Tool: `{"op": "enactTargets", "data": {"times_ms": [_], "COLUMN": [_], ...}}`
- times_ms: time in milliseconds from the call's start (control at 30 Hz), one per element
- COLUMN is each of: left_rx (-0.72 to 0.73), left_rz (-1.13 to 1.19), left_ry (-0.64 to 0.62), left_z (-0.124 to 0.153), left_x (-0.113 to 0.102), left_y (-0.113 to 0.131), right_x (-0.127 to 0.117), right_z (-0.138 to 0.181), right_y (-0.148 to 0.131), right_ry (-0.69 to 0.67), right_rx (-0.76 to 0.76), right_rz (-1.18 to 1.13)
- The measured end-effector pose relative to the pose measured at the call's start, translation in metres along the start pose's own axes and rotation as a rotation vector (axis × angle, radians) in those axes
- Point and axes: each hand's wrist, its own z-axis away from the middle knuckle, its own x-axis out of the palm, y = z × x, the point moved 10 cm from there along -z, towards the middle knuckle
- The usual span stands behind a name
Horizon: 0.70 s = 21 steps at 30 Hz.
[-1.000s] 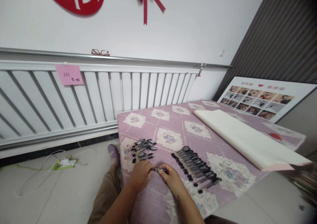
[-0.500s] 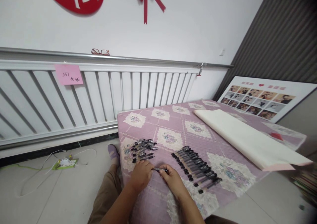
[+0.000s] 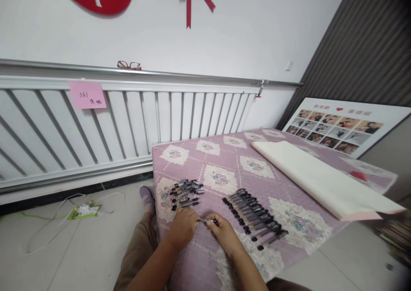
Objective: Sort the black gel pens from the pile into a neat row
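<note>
Between my two hands is one black pen (image 3: 208, 220), held level over the near part of the patterned bedcover (image 3: 192, 166). My left hand (image 3: 184, 226) is closed at its left end, with the fingertips partly hidden. My right hand (image 3: 221, 231) pinches the other end between thumb and fingers. Just beyond my left hand lies a loose pile of pens (image 3: 186, 190) with black caps. Off to the right of my right hand, several more pens (image 3: 255, 216) lie side by side in a slanting row.
A long cream sheet (image 3: 314, 179) lies folded across the right of the bed. Behind stands a white radiator (image 3: 189, 115) with a pink note (image 3: 87, 95) and glasses (image 3: 129, 65) on the pipe above. A power strip (image 3: 85, 211) with cables lies on the floor at left.
My hands and the pen stay in almost the same place. The view has shifted very slightly.
</note>
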Motion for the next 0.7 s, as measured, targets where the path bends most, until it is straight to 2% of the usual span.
{"op": "enactTargets", "data": {"times_ms": [200, 467, 700], "left_rx": [0.001, 0.008, -0.029], "left_rz": [-0.016, 0.044, 0.043], "left_ry": [0.014, 0.173, 0.169], "left_z": [0.000, 0.007, 0.005], "left_x": [-0.001, -0.010, -0.010], "left_y": [0.002, -0.001, -0.003], "right_x": [-0.002, -0.013, -0.018], "right_z": [0.001, 0.008, 0.009], "right_y": [-0.002, 0.013, 0.024], "right_ry": [0.027, 0.189, 0.253], "right_rx": [-0.012, 0.082, 0.077], "right_rz": [-0.033, -0.221, -0.341]}}
